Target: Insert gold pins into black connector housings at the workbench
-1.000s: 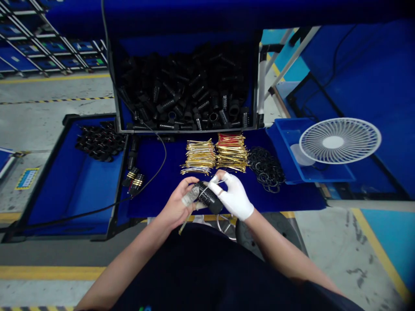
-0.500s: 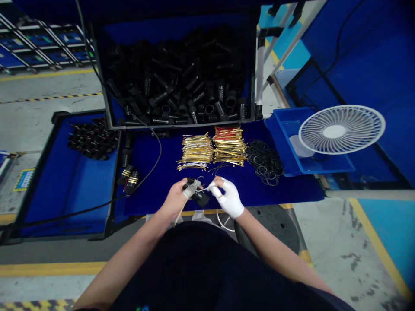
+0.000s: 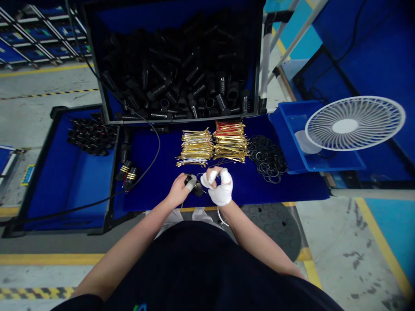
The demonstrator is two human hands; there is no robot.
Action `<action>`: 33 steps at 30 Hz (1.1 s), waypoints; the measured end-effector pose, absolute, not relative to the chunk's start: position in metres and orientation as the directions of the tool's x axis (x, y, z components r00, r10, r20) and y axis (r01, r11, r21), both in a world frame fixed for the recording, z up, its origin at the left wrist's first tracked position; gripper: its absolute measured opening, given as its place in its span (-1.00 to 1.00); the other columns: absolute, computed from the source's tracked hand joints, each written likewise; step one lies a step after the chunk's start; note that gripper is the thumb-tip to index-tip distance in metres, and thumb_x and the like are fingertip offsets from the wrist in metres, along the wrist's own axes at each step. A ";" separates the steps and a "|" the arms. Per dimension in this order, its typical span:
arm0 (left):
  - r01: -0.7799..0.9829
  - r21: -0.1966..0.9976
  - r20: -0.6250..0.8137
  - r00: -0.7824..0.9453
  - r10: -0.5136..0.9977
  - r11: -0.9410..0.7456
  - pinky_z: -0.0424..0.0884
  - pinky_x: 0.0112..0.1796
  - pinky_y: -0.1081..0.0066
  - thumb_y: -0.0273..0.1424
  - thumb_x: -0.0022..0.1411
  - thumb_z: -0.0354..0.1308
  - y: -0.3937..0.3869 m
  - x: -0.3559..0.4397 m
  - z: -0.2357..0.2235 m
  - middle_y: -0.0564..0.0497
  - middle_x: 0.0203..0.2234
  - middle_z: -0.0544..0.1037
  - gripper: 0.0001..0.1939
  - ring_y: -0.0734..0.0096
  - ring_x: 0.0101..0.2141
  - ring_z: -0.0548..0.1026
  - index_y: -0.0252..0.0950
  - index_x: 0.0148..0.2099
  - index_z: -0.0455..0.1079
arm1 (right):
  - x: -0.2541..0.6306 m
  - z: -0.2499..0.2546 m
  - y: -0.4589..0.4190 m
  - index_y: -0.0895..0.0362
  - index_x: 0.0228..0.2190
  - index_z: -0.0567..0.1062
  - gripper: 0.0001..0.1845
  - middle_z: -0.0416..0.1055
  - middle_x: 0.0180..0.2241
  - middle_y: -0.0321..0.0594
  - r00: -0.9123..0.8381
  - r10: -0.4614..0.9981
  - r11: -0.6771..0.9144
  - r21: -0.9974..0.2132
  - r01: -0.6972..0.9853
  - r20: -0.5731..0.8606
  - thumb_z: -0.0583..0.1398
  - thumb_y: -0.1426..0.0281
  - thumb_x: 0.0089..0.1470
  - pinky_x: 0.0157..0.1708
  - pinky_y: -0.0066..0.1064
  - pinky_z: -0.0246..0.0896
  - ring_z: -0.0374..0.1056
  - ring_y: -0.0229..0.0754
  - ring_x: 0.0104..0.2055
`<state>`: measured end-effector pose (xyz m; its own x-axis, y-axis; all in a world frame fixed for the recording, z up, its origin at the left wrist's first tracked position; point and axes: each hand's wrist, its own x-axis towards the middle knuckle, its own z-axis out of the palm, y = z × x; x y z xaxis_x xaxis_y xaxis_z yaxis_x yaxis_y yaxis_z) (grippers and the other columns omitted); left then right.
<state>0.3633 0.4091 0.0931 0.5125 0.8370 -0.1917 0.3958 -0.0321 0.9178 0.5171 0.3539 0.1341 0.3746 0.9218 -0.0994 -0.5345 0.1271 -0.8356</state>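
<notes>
Head view is being directed down onto a blue-covered tabletop (image 3: 259, 192), where a small black connector housing (image 3: 197, 189) is being gripped in the closed left hand (image 3: 177, 191), just above the tabletop's near edge. A covered fingertip (image 3: 191, 184) is being pressed along the housing, apparently to keep it steady. The white-gloved right hand (image 3: 221, 188) is being held curled shut right beside it, its fingertips being pinched together; whatever is being pinched, if anything, is too fine to tell.

Within easy reach ahead of the hands, two bundles of gold wire leads (image 3: 195, 148) are being kept side by side, seemingly sorted apart, the farther-right bundle being marked by red ends (image 3: 229, 128). Black rubber rings (image 3: 267, 159) are being heaped to their right. Two banded black connectors (image 3: 131, 178) are being left at the tabletop's left, a black cable (image 3: 149, 149) trailing from them. Loose black housings (image 3: 175, 73) are being stored in a blue-lined crate straight ahead, probably for quick picking, while more black parts (image 3: 92, 136) are being held in a blue tray on the left. A white fan (image 3: 345, 126) is being rested over a blue bin (image 3: 319, 160) on the right.
</notes>
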 end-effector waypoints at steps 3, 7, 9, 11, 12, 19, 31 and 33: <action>0.384 0.923 -0.200 0.486 0.851 -0.002 0.28 -0.09 0.26 -0.35 0.20 0.16 0.413 0.363 0.085 -0.03 -0.45 0.44 -0.79 0.23 -0.31 0.36 -0.25 -0.48 0.40 | 0.509 0.131 0.363 0.05 -0.67 0.35 -0.31 0.06 -0.74 -0.38 0.295 0.953 0.075 -0.889 -0.452 -0.070 0.15 -0.32 -0.04 -0.59 -0.37 -0.05 -0.07 -0.31 -0.69; 0.340 0.938 -0.225 0.466 0.856 0.062 0.29 -0.03 0.20 -0.32 0.21 0.11 0.415 0.363 0.080 -0.04 -0.43 0.45 -0.75 0.20 -0.25 0.39 -0.26 -0.51 0.36 | 0.501 0.136 0.377 0.07 -0.63 0.41 -0.34 0.20 -0.69 -0.34 0.239 0.971 0.068 -0.940 -0.335 -0.015 0.14 -0.25 0.04 -0.58 -0.37 0.02 0.04 -0.29 -0.66; 0.313 0.943 -0.253 0.472 0.844 0.108 0.31 0.00 0.19 -0.29 0.18 0.15 0.414 0.362 0.083 -0.02 -0.44 0.46 -0.75 0.19 -0.24 0.41 -0.27 -0.51 0.37 | 0.506 0.140 0.376 0.08 -0.59 0.45 -0.42 0.25 -0.69 -0.34 0.174 0.983 0.094 -0.979 -0.181 0.062 0.10 -0.11 0.18 -0.51 -0.35 0.17 0.17 -0.25 -0.63; 0.285 0.943 -0.294 0.470 0.832 0.172 0.36 -0.04 0.20 -0.24 0.18 0.18 0.413 0.360 0.089 -0.02 -0.43 0.48 -0.76 0.21 -0.25 0.44 -0.28 -0.45 0.42 | 0.521 0.141 0.369 0.08 -0.47 0.52 -0.57 0.43 -0.56 -0.28 0.113 0.984 0.121 -0.985 0.121 0.134 0.10 0.08 0.26 -0.32 -0.31 0.31 0.36 -0.18 -0.48; 0.274 0.940 -0.315 0.469 0.825 0.204 0.40 -0.08 0.21 -0.20 0.21 0.18 0.411 0.358 0.094 -0.02 -0.41 0.49 -0.74 0.23 -0.27 0.45 -0.29 -0.38 0.43 | 0.532 0.140 0.364 0.08 -0.38 0.56 -0.67 0.51 -0.44 -0.24 0.119 0.981 0.117 -0.952 0.284 0.156 0.11 0.17 0.26 -0.20 -0.28 0.33 0.43 -0.15 -0.36; -0.125 0.701 -0.616 0.389 0.685 0.702 0.53 -0.31 0.31 0.07 0.04 0.34 0.412 0.350 0.129 0.02 -0.38 0.51 -0.46 0.38 -0.41 0.51 -0.26 -0.17 0.39 | 0.630 0.117 0.355 0.10 -0.19 0.56 -0.79 0.53 -0.15 -0.11 0.422 0.859 -0.134 -0.669 0.731 0.289 0.14 0.41 0.20 0.04 -0.21 0.32 0.44 -0.04 -0.05; -0.437 0.199 -0.682 0.581 0.444 0.877 0.48 0.04 0.02 0.02 0.32 0.08 0.405 0.367 0.165 -0.23 -0.21 0.62 -0.47 0.17 -0.21 0.62 -0.42 -0.18 0.48 | 0.618 0.127 0.437 0.06 -0.21 0.59 -0.80 0.45 -0.02 -0.05 0.289 0.957 -0.277 -0.321 0.906 -0.011 0.20 0.30 0.20 -0.15 -0.26 0.34 0.49 -0.06 -0.20; -0.448 0.223 -0.659 0.585 0.472 0.866 0.50 0.02 0.07 -0.09 0.39 0.05 0.405 0.368 0.169 -0.21 -0.18 0.63 -0.54 0.19 -0.20 0.63 -0.43 -0.09 0.47 | 0.616 0.131 0.444 0.08 -0.23 0.59 -0.82 0.44 -0.01 -0.03 0.285 0.958 -0.284 -0.302 0.910 -0.041 0.22 0.31 0.17 -0.16 -0.26 0.34 0.48 -0.06 -0.21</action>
